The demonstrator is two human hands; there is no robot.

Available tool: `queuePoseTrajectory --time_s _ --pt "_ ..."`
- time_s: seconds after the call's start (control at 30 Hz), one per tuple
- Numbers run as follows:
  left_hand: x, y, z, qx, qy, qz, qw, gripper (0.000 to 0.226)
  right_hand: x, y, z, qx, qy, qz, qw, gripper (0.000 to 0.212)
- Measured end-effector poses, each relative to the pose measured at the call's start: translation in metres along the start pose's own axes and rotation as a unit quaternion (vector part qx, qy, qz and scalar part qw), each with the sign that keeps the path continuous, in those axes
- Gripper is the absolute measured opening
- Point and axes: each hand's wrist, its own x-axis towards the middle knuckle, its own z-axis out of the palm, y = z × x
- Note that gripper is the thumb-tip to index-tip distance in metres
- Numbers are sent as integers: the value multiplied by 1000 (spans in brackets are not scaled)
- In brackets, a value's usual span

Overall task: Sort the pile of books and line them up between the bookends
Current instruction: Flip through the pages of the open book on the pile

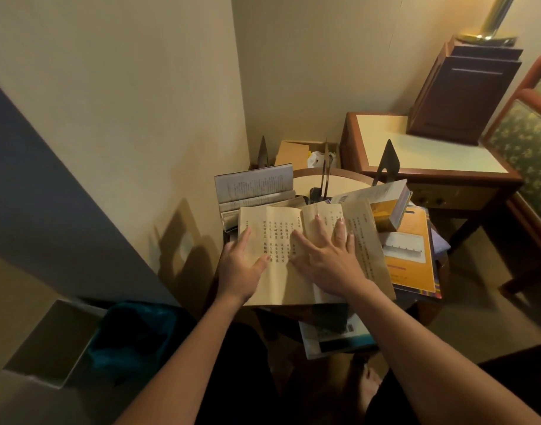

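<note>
Two hands, left hand [243, 266] and right hand [327, 259], lie flat with fingers spread on the open tan book [274, 222] topping the pile [413, 256], gripping nothing; sorting seems barely begun, so next close it and stand it by the black bookend [388, 161] beyond the right fingertips.

I saw just one bare strip of worktop [346, 183], at the back betw. the middle bookend [325, 167] and the rt bookend [388, 161]. It was open from above. From the front the open tan book [272, 271] lay across the way in. A tilted thick book [385, 207] crowded the rt side, and a propped open book [254, 185] the left. The wall [171, 133] ran close along the left.
</note>
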Motion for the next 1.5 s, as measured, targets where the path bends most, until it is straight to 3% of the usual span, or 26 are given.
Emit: queuePoseTrajectory --time_s 0.07,0.13,0.2,0.37,0.63,0.77,1.0,1.17,1.37,1.5 --pt "-1 1 3 159 13 37 987 68 4 3 3 -1 -11 9 1000 69" --pt "-1 -1 8 286 39 140 947 59 5 4 5 3 -15 13 1000 68" --pt "3 -3 12 338 18 219 915 51 6 3 6 11 -13 14 1000 68" --pt "35 7 15 390 -15 224 893 54 8 5 14 28 -18 22 999 67" --pt "-29 -7 25 346 20 217 913 53 9 7 19 29 -5 19 999 67" --pt "-67 -19 25 349 0 211 913 53 9 7 21 33 1 20 999 67" --pt "6 11 20 394 -22 179 901 66 8 7 19 30 -1 23 999 66" --pt "41 22 24 393 -17 168 904 60 10 6 17 39 -18 24 999 66" --pt "-27 -5 30 329 34 183 926 56 9 7 20 34 -7 21 999 67" --pt "-69 -17 36 313 22 176 933 51 8 7 20 38 -7 19 999 68"
